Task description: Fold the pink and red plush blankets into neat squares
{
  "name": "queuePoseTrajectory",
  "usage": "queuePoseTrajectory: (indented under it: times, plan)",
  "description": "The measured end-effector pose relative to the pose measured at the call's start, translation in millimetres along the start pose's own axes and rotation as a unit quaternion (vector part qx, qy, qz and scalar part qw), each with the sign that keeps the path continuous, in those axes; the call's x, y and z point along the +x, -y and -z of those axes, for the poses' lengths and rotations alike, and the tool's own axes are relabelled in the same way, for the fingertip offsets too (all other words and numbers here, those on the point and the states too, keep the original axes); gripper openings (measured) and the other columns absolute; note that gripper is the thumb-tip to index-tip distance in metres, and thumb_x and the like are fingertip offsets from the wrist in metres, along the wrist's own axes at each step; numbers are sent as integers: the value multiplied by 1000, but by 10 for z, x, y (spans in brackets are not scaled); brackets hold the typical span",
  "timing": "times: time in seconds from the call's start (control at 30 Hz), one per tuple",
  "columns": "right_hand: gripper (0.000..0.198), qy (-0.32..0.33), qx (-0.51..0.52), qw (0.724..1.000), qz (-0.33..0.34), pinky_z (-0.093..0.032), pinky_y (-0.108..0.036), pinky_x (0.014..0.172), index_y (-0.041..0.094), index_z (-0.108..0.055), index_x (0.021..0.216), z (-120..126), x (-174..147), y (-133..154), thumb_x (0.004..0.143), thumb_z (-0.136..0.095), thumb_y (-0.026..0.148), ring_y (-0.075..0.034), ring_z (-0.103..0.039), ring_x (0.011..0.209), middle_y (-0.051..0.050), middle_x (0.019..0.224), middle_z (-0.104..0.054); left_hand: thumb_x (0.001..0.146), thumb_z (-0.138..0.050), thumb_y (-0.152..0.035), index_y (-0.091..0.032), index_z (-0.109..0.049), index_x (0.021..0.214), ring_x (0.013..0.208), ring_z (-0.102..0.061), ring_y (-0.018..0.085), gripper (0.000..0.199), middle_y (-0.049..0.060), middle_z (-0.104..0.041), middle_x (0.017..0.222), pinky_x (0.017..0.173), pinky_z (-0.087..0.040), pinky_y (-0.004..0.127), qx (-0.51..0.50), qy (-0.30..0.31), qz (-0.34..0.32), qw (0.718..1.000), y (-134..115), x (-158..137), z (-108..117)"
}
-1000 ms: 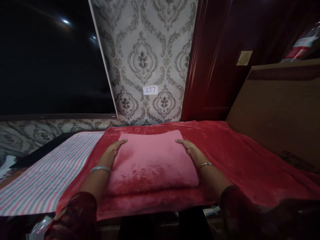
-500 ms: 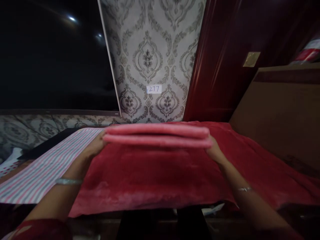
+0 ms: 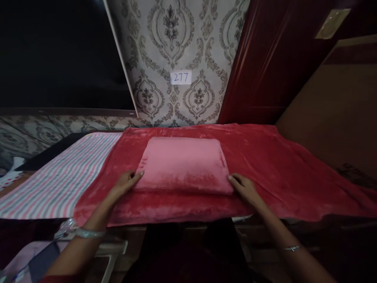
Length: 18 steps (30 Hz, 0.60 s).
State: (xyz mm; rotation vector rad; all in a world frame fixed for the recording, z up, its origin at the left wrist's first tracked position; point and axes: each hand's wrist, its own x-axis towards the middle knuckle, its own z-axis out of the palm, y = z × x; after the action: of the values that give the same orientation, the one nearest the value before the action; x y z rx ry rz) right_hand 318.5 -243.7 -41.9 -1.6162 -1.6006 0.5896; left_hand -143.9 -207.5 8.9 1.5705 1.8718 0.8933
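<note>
A folded pink towel (image 3: 182, 163) with a soft plush nap lies flat on a red plush blanket (image 3: 262, 153) in the middle of the head view. At its near left edge, my left hand (image 3: 129, 180) is closed, thumb on top and fingers bent at the side. My right hand (image 3: 243, 186) pinches the near right corner in the same way. The undersides of the fingers are hidden. A darker brushed patch runs across the towel's near half.
A striped cloth (image 3: 67, 177) lies left of the blanket. Behind stand a dark screen (image 3: 59, 55) and patterned wallpaper with a paper label (image 3: 181, 77) reading 277. A large cardboard box (image 3: 338, 118) is at the right. Below the table's left front is a pink-topped stool (image 3: 26, 255).
The folded towel was held up above the blanket between both hands; now it rests on the blanket. Both hands have come down with it, and the view has tilted downward.
</note>
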Motion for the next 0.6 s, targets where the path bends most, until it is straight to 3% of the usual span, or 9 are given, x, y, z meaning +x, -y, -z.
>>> queuePoseTrajectory:
  times: [0.17,0.27,0.37,0.47,0.6]
  plan:
    - [47,-25,-40,999,-18,-33,-28,53,25,-51,59,-125,2,74,74,-52,69,-17,-50,55,0,55,-53,66,-57,-65,-24,-51,63,59,-46,18,41,-2,-46,58,54,-33,29,75,-8,-50,996,129,86,-90]
    - [41,-41,-9,999,-17,-32,-28,53,25,-48,59,-176,-5,-5,74,-50,63,-15,-46,54,2,54,-47,64,-57,-64,-25,-51,66,59,-48,19,40,-3,-46,56,55,-36,29,80,-13,-55,995,200,101,-117]
    - [38,-15,15,1000,-19,-34,-27,54,25,-48,59,-167,22,-94,74,-53,60,-15,-47,54,3,54,-47,61,-60,-72,-23,-56,68,62,-52,21,49,-1,-53,59,56,-40,29,61,-1,-58,996,226,126,-97]
    - [31,-26,30,999,-11,-41,-27,60,22,-62,75,-113,175,-99,74,-58,53,-17,-56,63,0,66,-62,58,-61,-79,-21,-62,68,65,-56,22,59,2,-59,64,56,-41,30,37,26,-53,998,165,229,-32]
    - [37,-48,14,998,-40,-50,-29,72,16,-71,109,-82,632,55,82,-59,39,-20,-65,77,-5,89,-75,54,-68,-80,-20,-67,68,72,-61,26,61,7,-68,71,58,-47,31,-3,29,-26,999,-23,521,10]
